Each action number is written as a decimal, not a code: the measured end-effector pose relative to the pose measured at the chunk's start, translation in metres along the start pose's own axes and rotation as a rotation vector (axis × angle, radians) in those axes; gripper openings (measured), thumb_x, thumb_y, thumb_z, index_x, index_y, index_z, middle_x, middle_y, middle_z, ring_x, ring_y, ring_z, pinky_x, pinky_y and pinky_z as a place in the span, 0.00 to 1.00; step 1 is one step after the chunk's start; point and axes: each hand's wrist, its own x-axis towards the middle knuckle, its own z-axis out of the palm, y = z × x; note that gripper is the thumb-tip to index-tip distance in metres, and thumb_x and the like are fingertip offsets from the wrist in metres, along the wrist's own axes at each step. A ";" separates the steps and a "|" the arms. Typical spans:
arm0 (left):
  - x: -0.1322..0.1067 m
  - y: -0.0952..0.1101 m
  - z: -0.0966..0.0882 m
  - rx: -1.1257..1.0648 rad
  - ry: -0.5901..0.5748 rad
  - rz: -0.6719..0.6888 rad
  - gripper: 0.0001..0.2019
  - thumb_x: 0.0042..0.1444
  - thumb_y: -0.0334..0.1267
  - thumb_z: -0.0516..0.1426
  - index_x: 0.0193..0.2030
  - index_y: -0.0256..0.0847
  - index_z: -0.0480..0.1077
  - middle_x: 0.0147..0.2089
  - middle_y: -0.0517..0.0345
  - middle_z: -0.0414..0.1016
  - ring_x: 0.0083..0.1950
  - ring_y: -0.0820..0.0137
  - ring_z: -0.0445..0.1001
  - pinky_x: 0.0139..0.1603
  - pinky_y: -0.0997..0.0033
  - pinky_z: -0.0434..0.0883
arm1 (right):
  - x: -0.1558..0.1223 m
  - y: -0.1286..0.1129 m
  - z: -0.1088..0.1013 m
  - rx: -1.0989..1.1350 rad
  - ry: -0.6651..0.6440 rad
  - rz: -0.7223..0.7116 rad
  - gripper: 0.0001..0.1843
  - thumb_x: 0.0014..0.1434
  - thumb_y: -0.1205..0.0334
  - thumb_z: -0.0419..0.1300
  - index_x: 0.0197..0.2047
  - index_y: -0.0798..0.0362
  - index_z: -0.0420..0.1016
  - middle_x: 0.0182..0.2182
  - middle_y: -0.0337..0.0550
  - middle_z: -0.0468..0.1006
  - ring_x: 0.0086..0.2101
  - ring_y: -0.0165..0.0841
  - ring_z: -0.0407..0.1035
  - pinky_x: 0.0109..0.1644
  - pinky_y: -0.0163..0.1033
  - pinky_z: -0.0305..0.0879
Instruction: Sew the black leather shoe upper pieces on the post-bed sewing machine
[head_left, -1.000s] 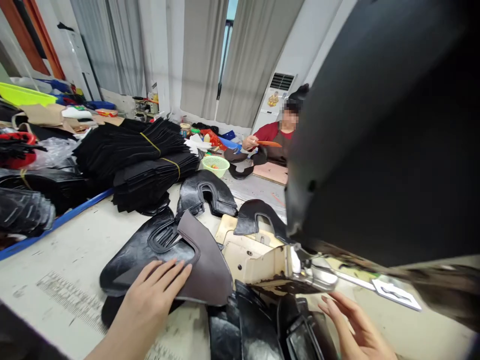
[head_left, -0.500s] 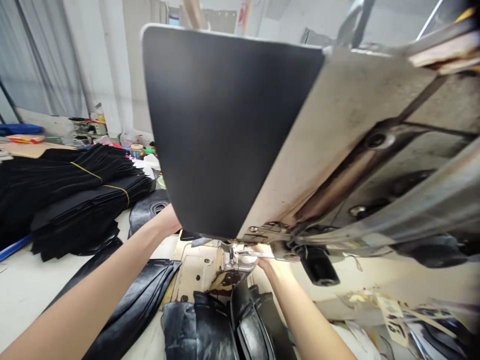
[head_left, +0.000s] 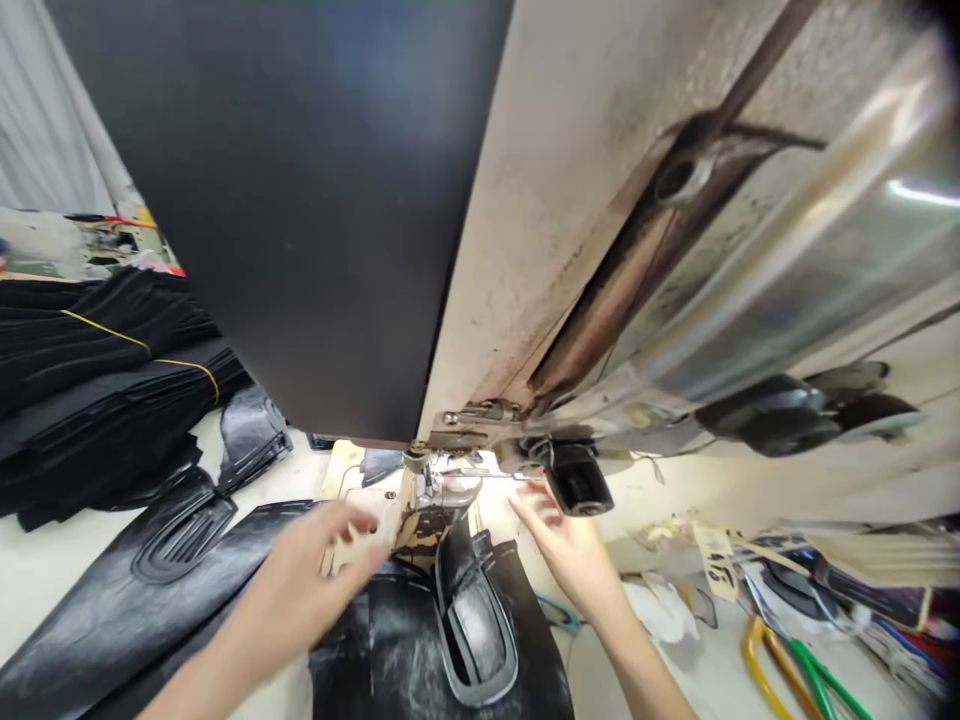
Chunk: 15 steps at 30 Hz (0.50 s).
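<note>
My left hand, slightly blurred, hovers at the near left of the sewing machine's pale base, thumb and fingers apart and nothing between them. To the right of the needle area, my right hand is also empty, its fingers spread near the black knob-like part. Between the two hands, a black leather piece with a raised oval loop hangs over the near side of the base. The sewing machine head, with a dark flat plate on its left, fills the upper view and hides part of the work area.
Stacks of black pieces tied with yellow cord lie at left. More black leather pieces rest on the white table beside my left arm. Scissors with yellow and green handles, a paper tag and clutter are at right.
My left hand has come back toward me from behind the plate, and its fingers now show. My right hand has come into view, fingers spread. The view has shifted closer to the machine.
</note>
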 end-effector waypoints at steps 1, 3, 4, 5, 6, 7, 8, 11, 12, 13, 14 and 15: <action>-0.019 -0.004 0.006 0.013 -0.078 -0.013 0.14 0.56 0.49 0.64 0.47 0.48 0.78 0.49 0.53 0.80 0.50 0.55 0.77 0.55 0.53 0.72 | -0.018 0.004 -0.011 -0.010 -0.064 0.026 0.17 0.61 0.51 0.63 0.46 0.54 0.80 0.37 0.45 0.82 0.34 0.39 0.77 0.41 0.44 0.75; -0.044 -0.013 0.019 0.099 -0.190 -0.027 0.30 0.46 0.50 0.70 0.58 0.50 0.75 0.61 0.48 0.74 0.62 0.47 0.70 0.64 0.45 0.65 | -0.058 0.010 -0.028 -0.071 -0.159 0.093 0.24 0.59 0.44 0.63 0.51 0.52 0.80 0.40 0.47 0.82 0.32 0.39 0.76 0.37 0.43 0.74; -0.049 -0.017 0.025 0.125 -0.219 -0.026 0.35 0.42 0.52 0.71 0.59 0.49 0.74 0.63 0.46 0.72 0.64 0.44 0.67 0.66 0.41 0.62 | -0.077 0.013 -0.032 -0.118 -0.187 0.124 0.29 0.57 0.42 0.63 0.55 0.52 0.78 0.43 0.48 0.82 0.33 0.40 0.76 0.37 0.43 0.74; -0.050 -0.020 0.030 0.143 -0.236 -0.023 0.37 0.39 0.54 0.72 0.58 0.48 0.74 0.62 0.44 0.72 0.64 0.41 0.66 0.66 0.38 0.61 | -0.094 0.015 -0.034 -0.165 -0.215 0.150 0.33 0.55 0.41 0.64 0.59 0.52 0.75 0.46 0.50 0.81 0.36 0.42 0.77 0.39 0.43 0.74; -0.048 -0.021 0.034 0.148 -0.239 -0.020 0.36 0.36 0.55 0.73 0.55 0.47 0.75 0.60 0.44 0.73 0.63 0.40 0.66 0.64 0.36 0.61 | -0.109 0.017 -0.033 -0.202 -0.245 0.168 0.37 0.53 0.42 0.66 0.62 0.53 0.73 0.49 0.51 0.81 0.39 0.44 0.77 0.42 0.44 0.74; -0.044 -0.021 0.036 0.146 -0.231 -0.023 0.35 0.34 0.53 0.74 0.51 0.45 0.76 0.57 0.44 0.74 0.61 0.39 0.67 0.63 0.35 0.61 | -0.120 0.020 -0.030 -0.225 -0.267 0.182 0.40 0.51 0.44 0.67 0.63 0.54 0.71 0.51 0.53 0.80 0.43 0.46 0.77 0.46 0.44 0.74; -0.040 -0.018 0.037 0.158 -0.218 -0.027 0.33 0.34 0.50 0.74 0.49 0.44 0.74 0.56 0.44 0.74 0.61 0.39 0.67 0.62 0.34 0.60 | -0.128 0.021 -0.026 -0.237 -0.280 0.194 0.41 0.50 0.46 0.68 0.64 0.54 0.71 0.52 0.54 0.80 0.46 0.48 0.77 0.49 0.45 0.73; -0.037 0.004 0.033 0.013 -0.145 -0.103 0.25 0.42 0.43 0.70 0.46 0.45 0.67 0.49 0.49 0.76 0.53 0.47 0.73 0.56 0.44 0.67 | -0.136 0.024 -0.015 -0.266 -0.242 0.242 0.39 0.50 0.50 0.68 0.64 0.54 0.72 0.51 0.54 0.80 0.52 0.52 0.74 0.54 0.49 0.71; -0.039 0.014 0.032 -0.161 -0.136 -0.165 0.25 0.45 0.43 0.68 0.48 0.47 0.65 0.44 0.54 0.77 0.48 0.52 0.76 0.52 0.49 0.70 | -0.136 0.024 -0.013 -0.285 -0.226 0.258 0.39 0.50 0.49 0.67 0.64 0.53 0.72 0.50 0.54 0.80 0.52 0.54 0.73 0.54 0.51 0.71; -0.043 0.024 0.032 -0.385 -0.140 -0.238 0.26 0.47 0.46 0.68 0.51 0.49 0.63 0.40 0.59 0.78 0.44 0.56 0.78 0.49 0.54 0.72 | -0.135 0.023 -0.012 -0.303 -0.223 0.270 0.38 0.50 0.48 0.67 0.63 0.52 0.72 0.49 0.54 0.79 0.53 0.55 0.72 0.54 0.53 0.70; -0.048 0.033 0.033 -0.625 -0.155 -0.321 0.30 0.46 0.48 0.68 0.54 0.51 0.62 0.37 0.62 0.79 0.40 0.58 0.79 0.46 0.57 0.74 | -0.134 0.024 -0.012 -0.316 -0.233 0.275 0.38 0.50 0.46 0.68 0.63 0.52 0.73 0.49 0.54 0.79 0.53 0.56 0.71 0.54 0.54 0.70; -0.054 0.040 0.036 -0.829 -0.185 -0.413 0.34 0.43 0.51 0.70 0.56 0.52 0.63 0.36 0.62 0.81 0.38 0.59 0.80 0.46 0.58 0.76 | -0.133 0.024 -0.012 -0.319 -0.244 0.274 0.37 0.50 0.46 0.68 0.62 0.52 0.74 0.49 0.55 0.78 0.53 0.56 0.71 0.55 0.55 0.70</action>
